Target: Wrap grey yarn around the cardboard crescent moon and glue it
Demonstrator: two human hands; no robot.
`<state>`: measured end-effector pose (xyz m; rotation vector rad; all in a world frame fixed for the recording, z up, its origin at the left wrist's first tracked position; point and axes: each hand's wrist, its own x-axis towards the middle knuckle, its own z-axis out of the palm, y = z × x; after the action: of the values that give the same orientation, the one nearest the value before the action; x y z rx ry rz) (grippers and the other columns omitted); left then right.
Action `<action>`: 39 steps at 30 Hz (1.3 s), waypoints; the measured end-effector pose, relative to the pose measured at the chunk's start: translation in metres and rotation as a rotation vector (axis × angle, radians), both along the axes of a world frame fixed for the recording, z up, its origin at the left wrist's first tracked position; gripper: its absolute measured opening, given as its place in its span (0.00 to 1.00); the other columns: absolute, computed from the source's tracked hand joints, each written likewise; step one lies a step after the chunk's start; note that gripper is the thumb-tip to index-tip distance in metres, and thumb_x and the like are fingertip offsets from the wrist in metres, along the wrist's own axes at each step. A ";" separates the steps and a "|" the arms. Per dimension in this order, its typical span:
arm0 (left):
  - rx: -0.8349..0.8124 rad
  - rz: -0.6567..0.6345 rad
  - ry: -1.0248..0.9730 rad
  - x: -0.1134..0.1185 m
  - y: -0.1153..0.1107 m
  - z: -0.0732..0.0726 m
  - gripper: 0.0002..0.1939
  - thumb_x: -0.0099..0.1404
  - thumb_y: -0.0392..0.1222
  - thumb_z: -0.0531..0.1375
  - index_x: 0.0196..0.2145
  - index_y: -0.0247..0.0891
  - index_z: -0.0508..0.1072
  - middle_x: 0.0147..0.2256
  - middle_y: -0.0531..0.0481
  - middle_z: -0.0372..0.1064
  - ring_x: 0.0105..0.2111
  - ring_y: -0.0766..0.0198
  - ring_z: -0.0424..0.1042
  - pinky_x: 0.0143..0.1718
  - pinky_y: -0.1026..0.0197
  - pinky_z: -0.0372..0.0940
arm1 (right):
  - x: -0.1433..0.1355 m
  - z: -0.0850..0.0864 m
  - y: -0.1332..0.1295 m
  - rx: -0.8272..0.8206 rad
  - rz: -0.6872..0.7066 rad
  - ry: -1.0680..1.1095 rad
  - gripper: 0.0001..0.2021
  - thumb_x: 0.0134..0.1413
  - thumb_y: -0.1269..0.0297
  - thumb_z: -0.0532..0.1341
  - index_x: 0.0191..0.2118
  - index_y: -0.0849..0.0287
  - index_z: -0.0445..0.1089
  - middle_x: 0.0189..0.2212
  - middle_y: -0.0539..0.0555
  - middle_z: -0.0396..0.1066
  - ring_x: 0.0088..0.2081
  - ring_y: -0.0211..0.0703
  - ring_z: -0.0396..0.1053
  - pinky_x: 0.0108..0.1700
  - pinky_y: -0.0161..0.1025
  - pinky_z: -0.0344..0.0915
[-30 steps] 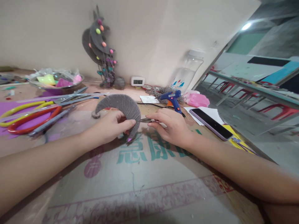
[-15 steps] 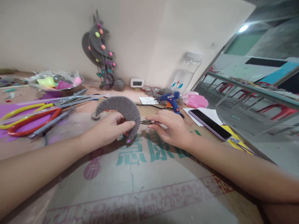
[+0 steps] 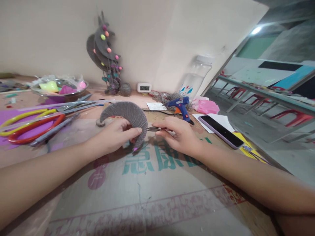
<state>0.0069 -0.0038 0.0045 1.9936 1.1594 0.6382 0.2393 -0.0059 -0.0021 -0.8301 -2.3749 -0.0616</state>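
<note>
My left hand (image 3: 120,133) grips a crescent (image 3: 128,109) wrapped in grey yarn, its thumb pressed on the face near the lower right. A bit of purple shows at the crescent's lower tip. Just right of the curved outer edge, my right hand (image 3: 178,134) is closed, thumb and fingertips pinching a small dark, pointed thing (image 3: 153,129). That thing's tip reaches the crescent's edge; whether it is a tool or a bundle of yarn I cannot tell. Beneath both hands lies a printed cardboard sheet (image 3: 118,193).
At the left are red-handled and yellow-handled scissors (image 3: 36,129) and a metal bowl (image 3: 41,91) of craft pieces. Behind stand a decorated moon ornament (image 3: 103,49), a digital clock (image 3: 144,87) and a bottle (image 3: 195,78). A blue glue gun (image 3: 180,106) and a phone (image 3: 221,131) lie right.
The crescent and my left hand have shifted very slightly left. My right hand has moved a touch left and down with the small dark thing.
</note>
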 end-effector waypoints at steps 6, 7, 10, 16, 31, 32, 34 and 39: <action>0.006 0.009 -0.006 0.000 -0.001 0.001 0.17 0.59 0.49 0.52 0.19 0.38 0.67 0.18 0.54 0.65 0.21 0.65 0.64 0.23 0.65 0.56 | -0.001 -0.002 0.002 -0.084 0.021 0.080 0.10 0.57 0.62 0.58 0.43 0.59 0.70 0.35 0.54 0.74 0.34 0.39 0.69 0.35 0.35 0.64; 0.009 0.011 -0.006 0.001 -0.001 0.001 0.17 0.59 0.49 0.52 0.19 0.38 0.68 0.19 0.53 0.66 0.21 0.65 0.64 0.23 0.65 0.56 | -0.001 -0.002 0.002 -0.076 0.023 0.082 0.10 0.57 0.62 0.57 0.43 0.59 0.70 0.35 0.54 0.74 0.34 0.39 0.69 0.36 0.36 0.64; 0.011 0.001 -0.005 0.001 0.000 0.001 0.17 0.60 0.50 0.52 0.20 0.38 0.69 0.19 0.53 0.66 0.22 0.64 0.65 0.24 0.65 0.57 | -0.001 0.000 0.000 -0.023 0.023 0.044 0.10 0.58 0.62 0.57 0.43 0.59 0.70 0.33 0.54 0.74 0.34 0.40 0.69 0.37 0.37 0.64; 0.000 -0.013 -0.017 0.001 -0.001 0.004 0.17 0.60 0.48 0.53 0.18 0.38 0.67 0.18 0.54 0.64 0.21 0.65 0.64 0.23 0.65 0.56 | -0.001 0.003 -0.001 0.055 0.022 0.010 0.10 0.58 0.63 0.57 0.42 0.60 0.70 0.29 0.53 0.71 0.32 0.39 0.67 0.34 0.36 0.62; -0.024 -0.011 -0.036 0.001 0.002 0.000 0.17 0.60 0.49 0.54 0.18 0.37 0.66 0.18 0.55 0.63 0.20 0.66 0.63 0.23 0.65 0.55 | -0.001 0.004 -0.001 0.253 0.010 -0.064 0.08 0.58 0.66 0.57 0.42 0.61 0.69 0.28 0.53 0.69 0.30 0.39 0.64 0.33 0.36 0.59; -0.022 -0.016 -0.042 0.000 0.002 -0.001 0.17 0.60 0.49 0.54 0.18 0.37 0.66 0.18 0.55 0.63 0.21 0.66 0.63 0.23 0.65 0.55 | -0.002 0.004 -0.001 0.265 0.009 -0.077 0.08 0.58 0.66 0.57 0.42 0.61 0.69 0.28 0.53 0.69 0.30 0.39 0.64 0.33 0.37 0.59; -0.024 -0.026 -0.052 0.000 0.003 -0.001 0.17 0.60 0.49 0.54 0.19 0.37 0.67 0.18 0.55 0.63 0.21 0.66 0.63 0.23 0.64 0.55 | -0.002 0.005 -0.002 0.278 0.012 -0.092 0.08 0.58 0.66 0.57 0.41 0.61 0.68 0.27 0.53 0.69 0.30 0.39 0.63 0.33 0.37 0.59; -0.044 -0.038 -0.080 0.000 0.003 0.000 0.16 0.60 0.47 0.54 0.20 0.37 0.67 0.20 0.55 0.65 0.23 0.66 0.64 0.25 0.65 0.56 | -0.003 0.006 -0.002 0.280 0.014 -0.101 0.07 0.59 0.66 0.56 0.41 0.62 0.68 0.26 0.53 0.68 0.29 0.39 0.63 0.32 0.36 0.59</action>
<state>0.0068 -0.0011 0.0045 1.9309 1.0772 0.6611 0.2362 -0.0075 0.0036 -0.6886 -2.3921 -0.4296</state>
